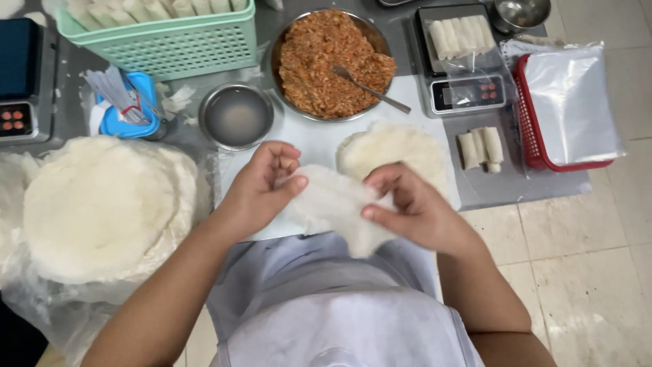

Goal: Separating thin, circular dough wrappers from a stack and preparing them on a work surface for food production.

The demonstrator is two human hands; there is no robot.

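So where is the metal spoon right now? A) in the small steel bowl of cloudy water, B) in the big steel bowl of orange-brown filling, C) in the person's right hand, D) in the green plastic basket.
B: the metal spoon rests in the big steel bowl of orange-brown filling, its handle over the rim, while the left hand and right hand hold a thin white wrapper sheet.

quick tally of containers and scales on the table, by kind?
Metal bowls: 3 (filling bowl, water bowl, small bowl)
Plastic baskets: 2 (green basket, red basket)
Digital scales: 2 (right scale, left scale)
Total: 7
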